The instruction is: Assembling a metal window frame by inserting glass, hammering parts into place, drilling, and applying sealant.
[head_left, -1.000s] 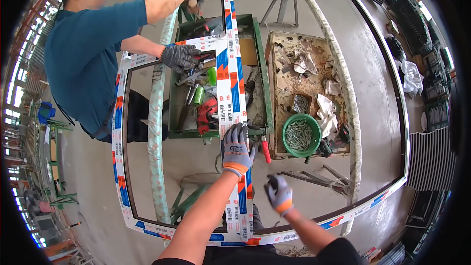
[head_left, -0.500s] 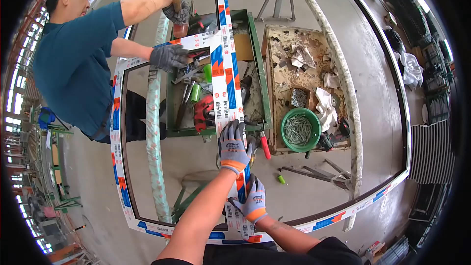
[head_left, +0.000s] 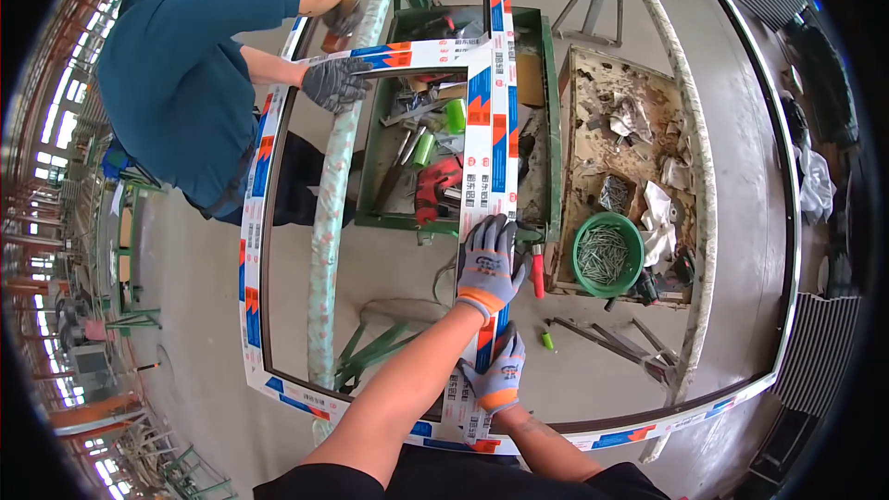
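Note:
A large window frame [head_left: 476,157], wrapped in white, blue and orange protective film, lies in front of me. My left hand [head_left: 490,264], in a grey glove with an orange cuff, presses on its long middle bar, fingers laid over the top and thumb down the right side. Nearer to me, my right hand [head_left: 500,372], in a matching glove, grips the same bar close to its joint with the near rail. At the far left, a co-worker's dark-gloved hand [head_left: 335,85] rests on the crossbar. The co-worker's other hand [head_left: 344,17] holds a wooden-handled mallet, partly blurred.
Striped and mottled support rails [head_left: 335,194] carry the frame. Below stand a green tool tray [head_left: 553,157] with assorted tools and a worn board [head_left: 593,143] holding a green bowl of screws [head_left: 607,255] and crumpled paper. A red-handled tool [head_left: 538,270] hangs at the tray's corner.
The view has shifted, so the scene sits further right. The co-worker's mallet hand has moved away from the crossbar joint. My hands keep their places on the bar.

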Tool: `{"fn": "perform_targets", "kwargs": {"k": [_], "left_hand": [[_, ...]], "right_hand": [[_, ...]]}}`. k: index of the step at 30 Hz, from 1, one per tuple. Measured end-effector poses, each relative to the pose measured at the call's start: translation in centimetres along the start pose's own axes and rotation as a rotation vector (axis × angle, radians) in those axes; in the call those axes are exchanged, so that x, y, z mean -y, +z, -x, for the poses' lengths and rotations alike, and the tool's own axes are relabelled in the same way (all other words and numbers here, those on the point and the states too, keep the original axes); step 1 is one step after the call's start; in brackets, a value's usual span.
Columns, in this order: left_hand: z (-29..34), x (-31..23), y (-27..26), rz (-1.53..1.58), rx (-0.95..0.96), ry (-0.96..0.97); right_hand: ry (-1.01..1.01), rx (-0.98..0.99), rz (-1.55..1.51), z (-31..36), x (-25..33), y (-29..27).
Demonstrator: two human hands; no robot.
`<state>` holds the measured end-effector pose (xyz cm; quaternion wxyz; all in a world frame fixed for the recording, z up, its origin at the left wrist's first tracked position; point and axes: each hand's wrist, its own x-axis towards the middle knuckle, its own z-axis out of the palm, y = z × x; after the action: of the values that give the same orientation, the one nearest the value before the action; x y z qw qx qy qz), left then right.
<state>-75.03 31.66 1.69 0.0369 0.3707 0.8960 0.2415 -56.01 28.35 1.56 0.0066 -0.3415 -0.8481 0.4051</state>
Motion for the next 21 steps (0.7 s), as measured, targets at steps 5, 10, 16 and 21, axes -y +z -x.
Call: {"fn": "perform_targets", "kwargs": {"k": [5,10,16,21], "left_hand": [[-0.04,-0.04,-0.06,0.008,0.008,0.008],[0.06,0.09,-0.19,-0.039,-0.004,0.007],[-0.28,-0.31,0.13,-0.053,0.008,0.001],[-0.48,-0.12,0.11,-0.080,0.010,-0.001]], "right_hand": [[0.016,0.003,-0.036,0.11,-0.44,0.25],[-0.004,0.016,-0.026,0.16,-0.58,0.57],[0.000,-0.003,-0.015,0.07,-0.79,0.44],[0.005,0.013,-0.029,-0.25,-0.70,0.27]]}}
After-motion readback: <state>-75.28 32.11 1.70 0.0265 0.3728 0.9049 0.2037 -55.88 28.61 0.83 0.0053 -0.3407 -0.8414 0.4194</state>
